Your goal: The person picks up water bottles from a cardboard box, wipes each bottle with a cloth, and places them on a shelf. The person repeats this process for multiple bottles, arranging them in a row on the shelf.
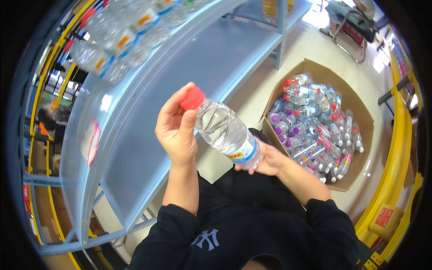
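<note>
A clear plastic bottle (221, 126) with a red cap (192, 98) and a blue-white label is held tilted in front of me, cap up and to the left. My left hand (179, 126) has its thumb and fingers around the cap. Lower down, my right hand (266, 157) grips the bottle near its base. A blue metal shelf (189, 64) stands just beyond the left hand. On its upper level, similar red-capped bottles (98, 60) lie in a group at the upper left. A folded cloth or bag (91, 143) with red edging lies on that level.
To the right, an open cardboard box (351, 87) on the floor holds many bottles with red, purple and white caps. Yellow metal racking (388, 189) runs along the right, bearing a yellow container (385, 221). A person (354, 10) sits on a chair (351, 37) at the upper right.
</note>
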A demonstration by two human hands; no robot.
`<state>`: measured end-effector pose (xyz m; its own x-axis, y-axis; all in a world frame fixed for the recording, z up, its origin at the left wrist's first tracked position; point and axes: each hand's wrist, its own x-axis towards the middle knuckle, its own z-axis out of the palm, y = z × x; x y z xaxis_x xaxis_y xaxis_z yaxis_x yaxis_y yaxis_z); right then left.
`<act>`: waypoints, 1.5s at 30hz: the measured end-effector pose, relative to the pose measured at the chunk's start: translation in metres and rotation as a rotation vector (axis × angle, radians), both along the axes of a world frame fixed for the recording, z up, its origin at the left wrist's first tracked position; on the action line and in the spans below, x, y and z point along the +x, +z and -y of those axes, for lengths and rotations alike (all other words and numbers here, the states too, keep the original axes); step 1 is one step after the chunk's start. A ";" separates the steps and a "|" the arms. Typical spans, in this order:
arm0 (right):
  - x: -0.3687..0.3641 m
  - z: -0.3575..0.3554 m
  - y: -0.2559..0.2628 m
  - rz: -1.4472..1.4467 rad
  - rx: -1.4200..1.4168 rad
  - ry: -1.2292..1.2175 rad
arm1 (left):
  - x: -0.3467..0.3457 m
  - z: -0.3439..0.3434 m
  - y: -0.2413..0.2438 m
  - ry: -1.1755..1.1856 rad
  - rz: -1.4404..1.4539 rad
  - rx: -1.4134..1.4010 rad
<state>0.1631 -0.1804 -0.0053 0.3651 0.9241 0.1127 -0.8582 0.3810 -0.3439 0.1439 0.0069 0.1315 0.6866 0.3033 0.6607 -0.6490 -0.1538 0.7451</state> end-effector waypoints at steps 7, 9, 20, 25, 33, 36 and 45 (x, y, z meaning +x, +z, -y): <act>-0.073 -0.051 0.008 -0.053 0.175 0.251 | -0.060 -0.020 -0.026 -0.226 -0.095 -0.506; -0.084 -0.056 0.005 -0.085 0.188 0.294 | -0.079 -0.017 -0.044 -0.251 -0.104 -0.612; -0.126 -0.090 -0.006 0.023 0.167 0.466 | -0.170 -0.032 -0.121 -0.827 -0.236 -0.720; -0.090 -0.090 0.010 0.904 -0.238 0.361 | -0.195 -0.042 -0.134 -0.626 -0.206 -0.918; -0.043 -0.186 0.149 1.846 -0.356 -0.797 | -0.216 -0.066 -0.131 -0.587 -0.189 -0.751; -0.042 -0.241 0.194 2.115 -0.103 -1.018 | -0.220 -0.065 -0.129 -0.588 -0.217 -0.779; -0.059 -0.389 0.215 2.225 -0.278 -0.951 | -0.241 -0.075 -0.132 -0.620 -0.165 -0.864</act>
<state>0.1039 0.2087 0.2101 0.0761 0.7087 0.7014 0.9767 0.0885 -0.1954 -0.0972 0.0818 -0.0001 0.9424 0.1913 0.2744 -0.3141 0.7881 0.5294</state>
